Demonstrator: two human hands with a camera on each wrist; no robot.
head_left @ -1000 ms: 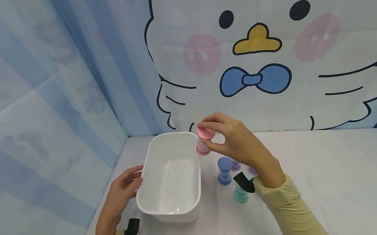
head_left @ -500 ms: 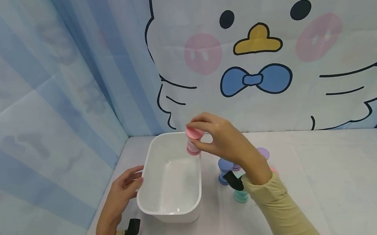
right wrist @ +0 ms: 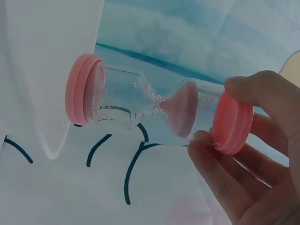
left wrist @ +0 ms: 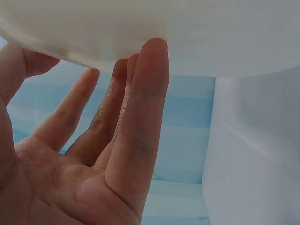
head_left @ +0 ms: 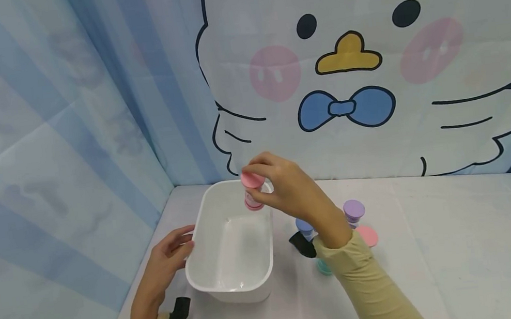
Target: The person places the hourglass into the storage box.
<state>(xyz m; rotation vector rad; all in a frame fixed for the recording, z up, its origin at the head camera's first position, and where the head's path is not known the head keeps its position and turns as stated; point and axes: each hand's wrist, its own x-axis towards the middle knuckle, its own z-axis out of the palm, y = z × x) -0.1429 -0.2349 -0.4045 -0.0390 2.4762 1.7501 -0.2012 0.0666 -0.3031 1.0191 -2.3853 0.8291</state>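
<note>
My right hand (head_left: 289, 190) pinches a pink-capped hourglass (head_left: 254, 199) by its upper cap. In the head view it hangs over the far right rim of a white plastic tub (head_left: 228, 256). Seen from the right wrist, the hourglass (right wrist: 161, 103) has clear glass with pink sand in the half nearer my fingers. My left hand (head_left: 165, 257) is at the tub's left side. In the left wrist view its fairly straight fingers (left wrist: 145, 93) touch the outer wall, and the thumb is near the rim.
Right of the tub, partly behind my right forearm, stand more hourglasses: a blue one (head_left: 305, 225), a purple one (head_left: 354, 209), a pink one (head_left: 367, 236) and a teal one (head_left: 324, 267). A printed cloth (head_left: 352, 149) hangs along the table's back edge.
My right hand has carried the pink hourglass leftward, from beside the tub to over its far right rim. The forearm's shift uncovers the purple and pink hourglasses. My left hand stays put.
</note>
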